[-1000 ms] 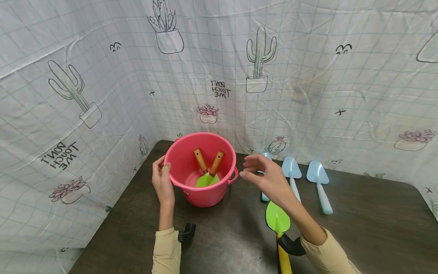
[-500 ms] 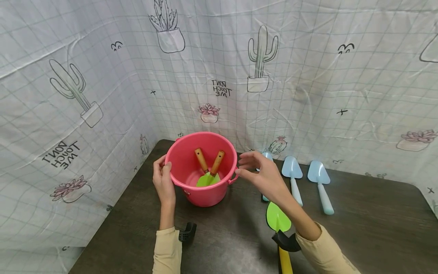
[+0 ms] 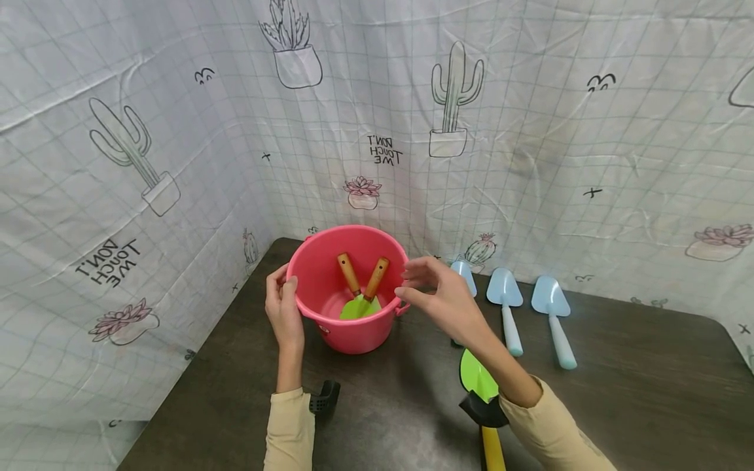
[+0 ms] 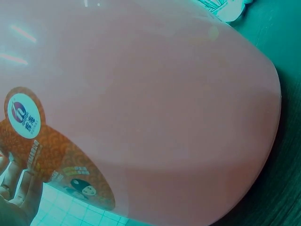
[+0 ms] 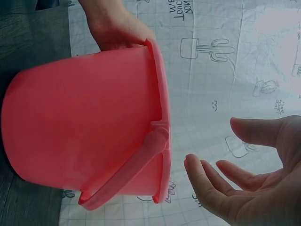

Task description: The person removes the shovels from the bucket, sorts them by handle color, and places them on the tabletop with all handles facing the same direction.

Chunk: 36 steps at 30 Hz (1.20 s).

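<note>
A pink bucket (image 3: 356,337) stands upright on the dark table. My left hand (image 3: 284,314) holds its left rim, thumb inside and fingers outside. In the left wrist view, fingers lie against the bucket wall (image 4: 178,117) beside an orange sticker (image 4: 89,172). Two trowels with wooden handles (image 3: 376,278) and a green blade (image 3: 356,307) showing lean inside. My right hand (image 3: 442,294) hovers at the right rim with relaxed fingers and nothing between them. In the right wrist view, a gap separates its fingertips from the rim; the bucket's handle (image 5: 124,172) hangs down.
Right of the bucket lie three light blue trowels, the left one (image 3: 464,278) partly behind my right hand, then a middle (image 3: 504,288) and a right one (image 3: 550,297). A green trowel with a yellow handle (image 3: 491,448) lies under my right forearm. A cactus-print curtain (image 3: 518,163) backs the table.
My right hand has moved left, from beside the bucket to its right rim. The left hand keeps its hold, and the trowels stay where they were.
</note>
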Each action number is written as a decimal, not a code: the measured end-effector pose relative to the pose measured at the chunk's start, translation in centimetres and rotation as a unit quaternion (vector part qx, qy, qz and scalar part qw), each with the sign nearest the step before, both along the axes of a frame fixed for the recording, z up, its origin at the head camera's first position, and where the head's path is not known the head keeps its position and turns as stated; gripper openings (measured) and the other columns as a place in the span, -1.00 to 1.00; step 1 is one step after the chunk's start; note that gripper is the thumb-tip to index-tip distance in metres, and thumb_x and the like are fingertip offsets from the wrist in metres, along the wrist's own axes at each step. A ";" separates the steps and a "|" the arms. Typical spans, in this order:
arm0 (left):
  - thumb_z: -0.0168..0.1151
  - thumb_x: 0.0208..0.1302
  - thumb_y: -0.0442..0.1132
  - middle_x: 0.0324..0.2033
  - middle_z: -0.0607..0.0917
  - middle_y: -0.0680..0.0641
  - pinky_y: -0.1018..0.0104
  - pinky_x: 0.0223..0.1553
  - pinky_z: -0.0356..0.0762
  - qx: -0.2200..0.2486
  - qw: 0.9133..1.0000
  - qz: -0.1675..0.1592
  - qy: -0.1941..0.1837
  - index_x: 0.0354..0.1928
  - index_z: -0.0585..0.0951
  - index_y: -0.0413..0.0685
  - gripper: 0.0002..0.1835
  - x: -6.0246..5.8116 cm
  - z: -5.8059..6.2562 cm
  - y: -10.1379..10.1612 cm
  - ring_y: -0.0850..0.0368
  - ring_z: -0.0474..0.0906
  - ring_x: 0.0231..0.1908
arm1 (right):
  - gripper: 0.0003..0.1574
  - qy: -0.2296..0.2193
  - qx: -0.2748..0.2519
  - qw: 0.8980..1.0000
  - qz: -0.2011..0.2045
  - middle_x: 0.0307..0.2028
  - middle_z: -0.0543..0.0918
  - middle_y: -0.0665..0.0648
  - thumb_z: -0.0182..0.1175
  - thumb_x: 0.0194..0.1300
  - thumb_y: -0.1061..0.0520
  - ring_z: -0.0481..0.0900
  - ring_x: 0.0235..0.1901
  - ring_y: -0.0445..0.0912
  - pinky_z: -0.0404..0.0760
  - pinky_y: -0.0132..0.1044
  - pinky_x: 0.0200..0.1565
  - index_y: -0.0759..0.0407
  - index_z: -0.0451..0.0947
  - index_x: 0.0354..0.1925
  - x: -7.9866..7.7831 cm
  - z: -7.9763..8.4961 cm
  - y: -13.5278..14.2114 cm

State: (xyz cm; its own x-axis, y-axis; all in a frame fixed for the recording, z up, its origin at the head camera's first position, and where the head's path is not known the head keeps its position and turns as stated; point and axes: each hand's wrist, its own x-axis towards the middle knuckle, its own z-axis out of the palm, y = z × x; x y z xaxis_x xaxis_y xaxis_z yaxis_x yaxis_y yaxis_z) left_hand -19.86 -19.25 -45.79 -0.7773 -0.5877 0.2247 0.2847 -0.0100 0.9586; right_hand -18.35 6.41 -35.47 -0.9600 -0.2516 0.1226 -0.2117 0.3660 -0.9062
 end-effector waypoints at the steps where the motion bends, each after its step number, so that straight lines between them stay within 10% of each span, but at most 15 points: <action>1: 0.04 0.46 -0.23 0.09 0.62 -0.20 0.25 0.04 0.61 -0.001 1.000 0.001 -0.001 0.25 0.55 -0.21 -0.60 0.0 0.0 0.0 -0.13 0.56 0.07 | -0.48 0.000 -0.001 1.000 0.001 0.03 0.70 0.18 0.38 0.32 0.17 0.71 -0.01 0.03 0.71 -0.08 -0.02 0.26 0.54 0.19 -0.1 0.0 -0.1; 21: 0.06 0.45 -0.23 0.07 0.62 -0.20 0.26 0.00 0.61 0.003 1.000 0.000 -0.002 0.24 0.56 -0.21 -0.60 -0.3 -0.3 -0.2 -0.12 0.57 0.04 | -0.43 -0.039 -0.024 0.999 0.011 0.07 0.68 0.30 0.38 0.31 0.12 0.67 -0.04 0.11 0.73 -0.13 -0.38 0.29 0.52 0.21 -1.7 -0.1 -3.0; 36: 0.05 0.46 -0.23 0.07 0.62 -0.19 0.25 0.01 0.61 -0.016 1.000 0.002 -0.007 0.25 0.54 -0.21 -0.59 -0.1 0.1 0.0 -0.04 0.57 0.03 | -0.47 -0.019 -0.007 1.000 0.013 0.02 0.70 0.21 0.39 0.28 0.15 0.69 0.00 0.07 0.71 -0.12 -0.09 0.28 0.54 0.17 -2.9 -0.5 -4.1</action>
